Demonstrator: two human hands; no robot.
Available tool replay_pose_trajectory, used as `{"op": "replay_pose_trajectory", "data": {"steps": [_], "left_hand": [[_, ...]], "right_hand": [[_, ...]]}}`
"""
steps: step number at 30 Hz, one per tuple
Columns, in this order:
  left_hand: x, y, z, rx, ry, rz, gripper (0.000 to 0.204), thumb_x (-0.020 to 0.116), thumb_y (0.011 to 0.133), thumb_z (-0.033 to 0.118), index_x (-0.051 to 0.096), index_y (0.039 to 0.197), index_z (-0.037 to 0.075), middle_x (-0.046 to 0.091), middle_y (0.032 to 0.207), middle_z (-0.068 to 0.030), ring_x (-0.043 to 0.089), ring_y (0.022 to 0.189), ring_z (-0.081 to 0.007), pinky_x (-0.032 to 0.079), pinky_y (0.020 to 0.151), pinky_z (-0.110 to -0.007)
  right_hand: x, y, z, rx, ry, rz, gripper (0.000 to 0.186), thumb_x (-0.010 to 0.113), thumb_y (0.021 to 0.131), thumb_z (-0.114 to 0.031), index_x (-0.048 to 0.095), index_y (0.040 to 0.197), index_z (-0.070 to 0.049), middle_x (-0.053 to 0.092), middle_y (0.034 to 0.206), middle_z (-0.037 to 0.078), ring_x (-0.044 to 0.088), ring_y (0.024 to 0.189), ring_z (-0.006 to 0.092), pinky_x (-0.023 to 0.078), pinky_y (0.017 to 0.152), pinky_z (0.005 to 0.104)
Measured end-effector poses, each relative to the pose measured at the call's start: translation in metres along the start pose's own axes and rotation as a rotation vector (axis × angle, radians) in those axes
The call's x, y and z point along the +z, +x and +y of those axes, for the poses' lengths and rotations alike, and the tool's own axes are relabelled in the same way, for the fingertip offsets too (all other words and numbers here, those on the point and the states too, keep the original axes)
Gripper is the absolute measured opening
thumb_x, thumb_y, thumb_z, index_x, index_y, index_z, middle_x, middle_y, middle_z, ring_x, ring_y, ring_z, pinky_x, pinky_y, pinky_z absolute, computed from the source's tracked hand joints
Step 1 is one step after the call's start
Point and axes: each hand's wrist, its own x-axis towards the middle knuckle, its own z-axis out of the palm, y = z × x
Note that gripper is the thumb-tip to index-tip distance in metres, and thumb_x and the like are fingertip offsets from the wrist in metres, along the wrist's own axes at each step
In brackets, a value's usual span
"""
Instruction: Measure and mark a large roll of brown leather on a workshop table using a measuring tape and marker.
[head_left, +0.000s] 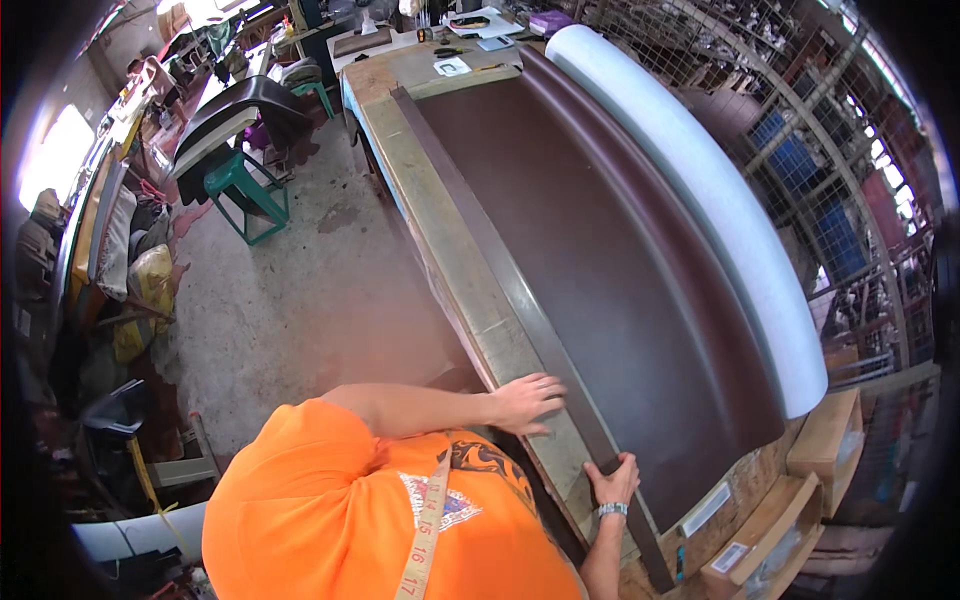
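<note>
A long, straight brown bar [500,270] lies lengthwise along the left edge of a dark brown leather-like sheet [600,290] on the worktable [440,235]. My left hand [530,403] hovers at or just over the table's near-left edge, beside the bar. Its fingers are spread, slightly blurred, and hold nothing. Closer to the near end, my right hand [612,480] grips the bar, thumb on one side and fingers on the other. The sheet's right side curls up into a roll. A measuring tape [425,530] hangs over my orange shirt.
A thick white roll [700,200] lies along the table's right side, by a wire mesh partition [800,150]. Cardboard boxes [765,540] stand at the near right corner. Papers and small tools lie at the far end. A green stool [245,195] stands on the floor, left.
</note>
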Motion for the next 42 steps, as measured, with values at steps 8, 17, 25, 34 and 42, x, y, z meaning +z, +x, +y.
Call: {"op": "replay_pose_trajectory", "data": {"steps": [8,17,25,34,42], "left_hand": [[-0.067,-0.078,-0.103,-0.192,0.055,0.124,0.052,0.077,0.083,0.038,0.059,0.122,0.009,0.049,0.144,-0.0161,0.041,0.141,-0.0362,0.032,0.119,-0.052],[-0.114,-0.021,-0.248,-0.119,-0.019,0.237,0.055,0.074,0.084,0.037,0.059,0.127,0.007,0.049,0.143,-0.0195,0.043,0.139,-0.0394,0.031,0.119,-0.053],[-0.187,0.135,-0.408,-0.177,0.193,0.365,0.063,0.063,0.093,0.049,0.053,0.140,0.008,0.041,0.155,-0.0202,0.030,0.148,-0.0392,0.023,0.123,-0.054],[-0.187,0.088,-0.436,-0.285,0.367,0.154,0.079,0.040,0.098,0.067,0.034,0.159,0.018,0.021,0.167,-0.0166,0.011,0.156,-0.0370,0.005,0.125,-0.056],[-0.245,-0.028,-0.385,-0.433,0.235,-0.187,0.078,0.063,0.089,0.051,0.045,0.151,0.007,0.034,0.162,-0.0179,0.024,0.152,-0.0373,0.017,0.124,-0.054]], "right_hand": [[-0.017,0.007,-0.023,0.061,-0.171,-0.019,0.076,0.094,0.062,-0.043,0.055,0.114,-0.003,0.063,0.106,0.020,0.057,0.106,0.0397,0.041,0.097,0.0499],[-0.161,0.005,-0.116,0.027,-0.466,0.311,0.049,0.075,0.058,-0.002,0.056,0.103,-0.003,0.059,0.100,0.021,0.055,0.099,0.0443,0.043,0.089,0.0516],[-0.297,-0.014,-0.245,0.028,-0.690,0.470,0.045,0.051,0.064,0.004,0.054,0.109,0.004,0.052,0.100,0.019,0.051,0.098,0.0382,0.041,0.093,0.0437],[-0.361,-0.022,-0.324,-0.033,-0.845,0.543,0.023,0.059,0.073,-0.005,0.061,0.096,0.000,0.058,0.088,0.020,0.055,0.082,0.0416,0.045,0.078,0.0483],[-0.375,-0.047,-0.229,-0.089,-0.663,0.516,0.063,0.047,0.080,0.011,0.043,0.143,0.008,0.054,0.124,0.016,0.052,0.118,0.0303,0.037,0.109,0.0366]]}}
